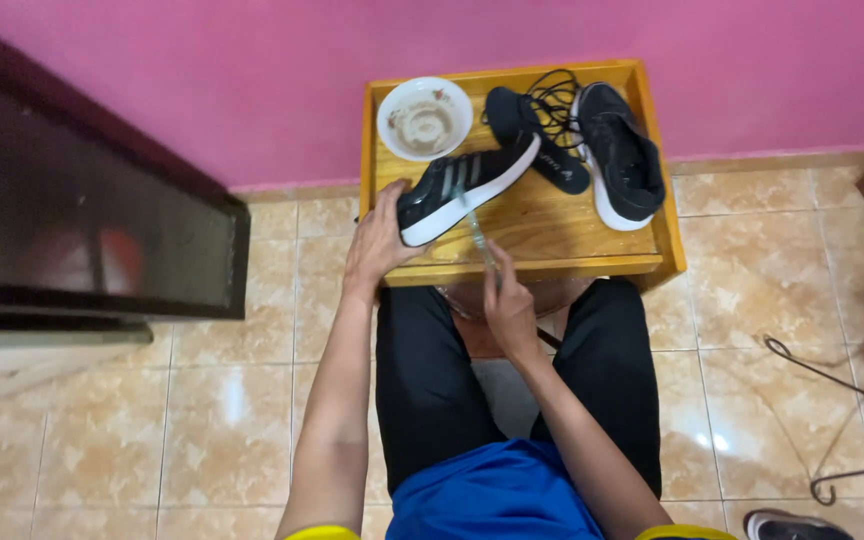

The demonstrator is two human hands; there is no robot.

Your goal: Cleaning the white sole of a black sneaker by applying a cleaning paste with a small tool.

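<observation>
1. A dark cabinet (82, 210) with a glossy front stands at the far left against the pink wall (252, 80), above the tan floor tiles (222, 400).
2. The left hand (377, 245) is wrapped around the toe end of a black sneaker with grey stripes and a white sole (464, 185). The fingers curl over the top and the thumb sits on the near side, holding the sneaker tilted on its side over the tabletop.
3. A white bowl (424, 118) with a brownish residue inside sits on the far left corner of the small wooden table (552, 235), just beyond the held sneaker.
4. The right hand (509, 310) is closed around the handle of a thin, pale brush (477, 235). Its far end touches the white sole of the held sneaker. The bristles are too small to make out.
5. A black insole (532, 135) lies flat on the far middle of the table, with black laces (555, 100) bunched just beyond it.
6. A second black sneaker (620, 155) rests on the right side of the table, sole edge facing right.
7. The person sits near the table in black trousers (422, 390) and a blue shirt.
</observation>
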